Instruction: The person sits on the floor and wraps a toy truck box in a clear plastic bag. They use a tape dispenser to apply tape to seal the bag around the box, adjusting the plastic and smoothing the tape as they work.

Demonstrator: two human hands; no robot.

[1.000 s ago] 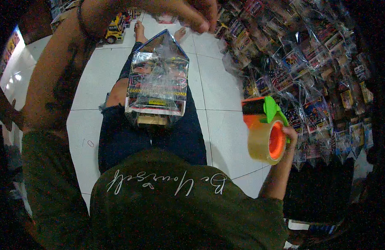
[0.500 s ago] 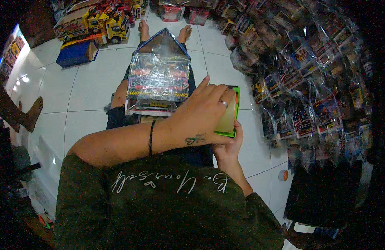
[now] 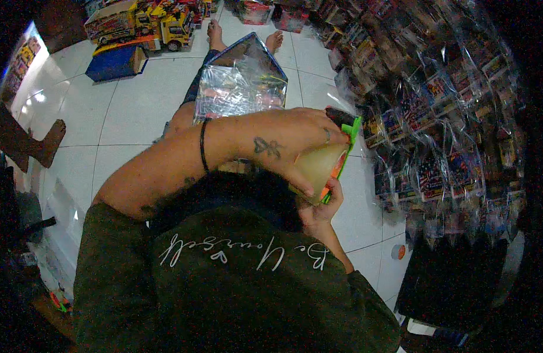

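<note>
A green and orange tape dispenser [image 3: 342, 170] with a wide beige roll is tilted between my hands, to the right of my lap. My left hand [image 3: 310, 141] reaches across from the left and is closed over the roll from above. Below it, my right hand [image 3: 321, 209] grips the lower end, its fingers partly hidden behind the dispenser. A box in clear plastic wrap [image 3: 242, 88] rests on my legs, its far flap raised to a point. My left forearm covers the near part of that box.
Stacks of plastic-wrapped boxed goods [image 3: 436, 129] fill the right side. Yellow toy trucks [image 3: 165, 29] and a blue box [image 3: 115, 63] lie at the far left on the white tiled floor [image 3: 130, 100]. Another person's foot [image 3: 52, 141] is at the left. A small orange-topped round item [image 3: 399, 252] sits right.
The tape dispenser has turned and tilted, showing more of its orange side. My left hand has shifted right with it, and its forearm now hides more of the wrapped box.
</note>
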